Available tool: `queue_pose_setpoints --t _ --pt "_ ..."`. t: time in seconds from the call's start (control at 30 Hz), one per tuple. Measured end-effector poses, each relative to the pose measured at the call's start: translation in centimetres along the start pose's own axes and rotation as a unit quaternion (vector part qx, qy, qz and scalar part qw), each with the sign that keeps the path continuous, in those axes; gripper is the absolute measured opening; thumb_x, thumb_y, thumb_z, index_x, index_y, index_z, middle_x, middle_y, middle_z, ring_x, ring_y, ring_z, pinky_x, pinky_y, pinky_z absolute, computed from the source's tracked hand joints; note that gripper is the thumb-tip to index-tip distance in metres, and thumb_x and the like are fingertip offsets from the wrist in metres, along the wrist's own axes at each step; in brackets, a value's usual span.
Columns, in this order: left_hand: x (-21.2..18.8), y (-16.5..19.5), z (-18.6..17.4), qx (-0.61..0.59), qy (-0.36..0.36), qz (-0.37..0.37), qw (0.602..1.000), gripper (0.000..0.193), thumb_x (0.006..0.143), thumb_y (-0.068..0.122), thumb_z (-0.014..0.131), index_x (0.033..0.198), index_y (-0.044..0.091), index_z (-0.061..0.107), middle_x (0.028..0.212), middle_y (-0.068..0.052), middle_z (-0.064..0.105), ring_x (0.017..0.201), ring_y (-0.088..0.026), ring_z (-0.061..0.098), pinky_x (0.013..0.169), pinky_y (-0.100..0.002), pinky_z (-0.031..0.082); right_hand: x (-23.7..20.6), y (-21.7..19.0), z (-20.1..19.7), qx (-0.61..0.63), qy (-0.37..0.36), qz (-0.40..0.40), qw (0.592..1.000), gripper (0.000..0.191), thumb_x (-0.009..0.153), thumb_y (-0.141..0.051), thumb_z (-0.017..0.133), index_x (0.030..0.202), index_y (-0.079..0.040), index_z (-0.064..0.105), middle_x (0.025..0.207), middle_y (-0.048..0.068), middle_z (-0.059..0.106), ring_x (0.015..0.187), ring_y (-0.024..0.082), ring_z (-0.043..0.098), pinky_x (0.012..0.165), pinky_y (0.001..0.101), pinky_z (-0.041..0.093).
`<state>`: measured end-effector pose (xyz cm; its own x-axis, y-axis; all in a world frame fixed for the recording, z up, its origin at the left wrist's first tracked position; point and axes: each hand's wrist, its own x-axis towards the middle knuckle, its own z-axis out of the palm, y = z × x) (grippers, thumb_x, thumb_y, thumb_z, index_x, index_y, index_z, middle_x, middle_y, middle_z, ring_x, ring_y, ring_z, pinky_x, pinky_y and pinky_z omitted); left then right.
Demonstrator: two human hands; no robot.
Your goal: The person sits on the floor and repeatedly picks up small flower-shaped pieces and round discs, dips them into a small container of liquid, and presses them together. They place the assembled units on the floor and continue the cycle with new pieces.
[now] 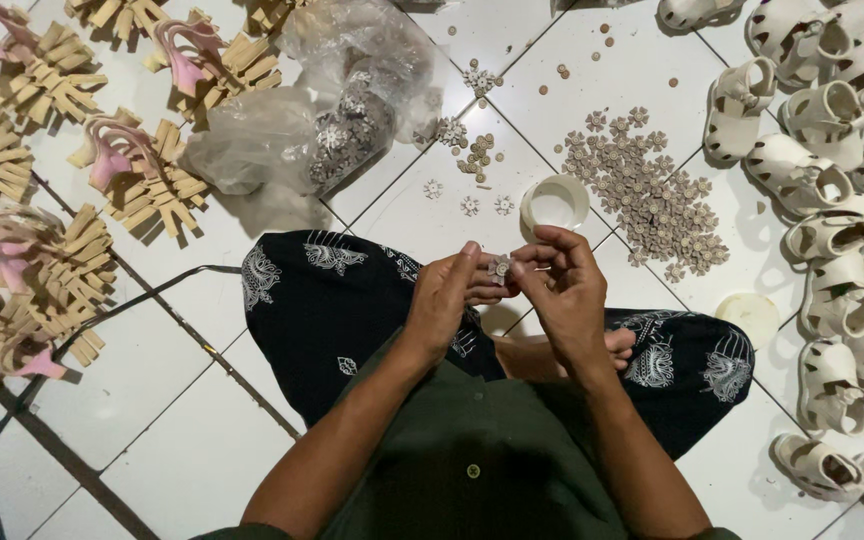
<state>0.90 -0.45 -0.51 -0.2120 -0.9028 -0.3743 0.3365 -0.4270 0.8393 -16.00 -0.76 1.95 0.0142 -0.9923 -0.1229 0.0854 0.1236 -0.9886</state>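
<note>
I sit cross-legged on a white tiled floor. My left hand [444, 296] and my right hand [562, 283] meet in front of me, fingertips pinching one small flower-shaped ornament [499, 267] between them. Just beyond my hands stands a small round white cup [554, 203]. A pile of beige flower-shaped pieces [647, 195] lies to the right of the cup. A few silver flower pieces [470, 205] lie loose to the cup's left.
A clear plastic bag [337, 110] of silver ornaments lies ahead on the left. Cream child sandals [832, 200] line the right side. Fringed tan pieces with pink parts [117, 160] cover the left floor. A round white lid [749, 312] rests by my right knee.
</note>
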Motion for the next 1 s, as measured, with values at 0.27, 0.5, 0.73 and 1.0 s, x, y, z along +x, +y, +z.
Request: queue_pose_setpoints --t 0.27,0.5,0.73,1.0 --pt "-0.1 -0.3 -0.2 -0.003 -0.001 -0.004 1.0 0.059 0.107 0.047 0.044 0.114 -0.005 0.071 0.092 -0.016 0.076 0.082 -0.018 0.076 0.077 -0.029 0.062 -0.3 0.3 0.1 -0.033 0.009 -0.014 0.999 0.039 0.098 0.001 0.066 0.133 0.005 0.051 0.107 0.012 0.069 0.096 0.014 0.07 0.082 0.0267 0.063" --pt "-0.5 0.5 0.4 0.027 -0.022 0.005 0.999 0.028 0.098 0.017 0.07 0.112 -0.006 0.071 0.091 -0.013 0.079 0.085 -0.014 0.076 0.076 -0.025 0.059 -0.4 0.5 -0.3 -0.025 0.016 -0.003 1.0 0.043 0.095 0.004 0.069 0.135 0.004 0.052 0.101 0.008 0.07 0.089 0.008 0.066 0.075 0.0207 0.053" --pt "-0.3 0.0 0.7 0.068 0.002 0.019 0.998 0.024 0.098 0.014 0.069 0.108 -0.007 0.072 0.088 -0.014 0.079 0.08 -0.014 0.076 0.072 -0.024 0.06 -0.9 0.4 -0.2 -0.011 0.023 0.015 1.0 0.043 0.095 0.004 0.069 0.135 0.003 0.052 0.101 0.007 0.07 0.088 0.007 0.066 0.074 0.0196 0.053" --pt "0.2 -0.9 0.1 -0.044 -0.036 -0.01 0.998 0.033 0.106 0.024 0.057 0.107 -0.006 0.068 0.098 -0.016 0.075 0.089 -0.022 0.079 0.082 -0.03 0.063 -0.7 1.1 -0.5 0.009 0.033 0.0 0.999 0.039 0.096 0.003 0.066 0.133 0.004 0.053 0.101 0.008 0.069 0.087 0.009 0.065 0.075 0.0223 0.056"
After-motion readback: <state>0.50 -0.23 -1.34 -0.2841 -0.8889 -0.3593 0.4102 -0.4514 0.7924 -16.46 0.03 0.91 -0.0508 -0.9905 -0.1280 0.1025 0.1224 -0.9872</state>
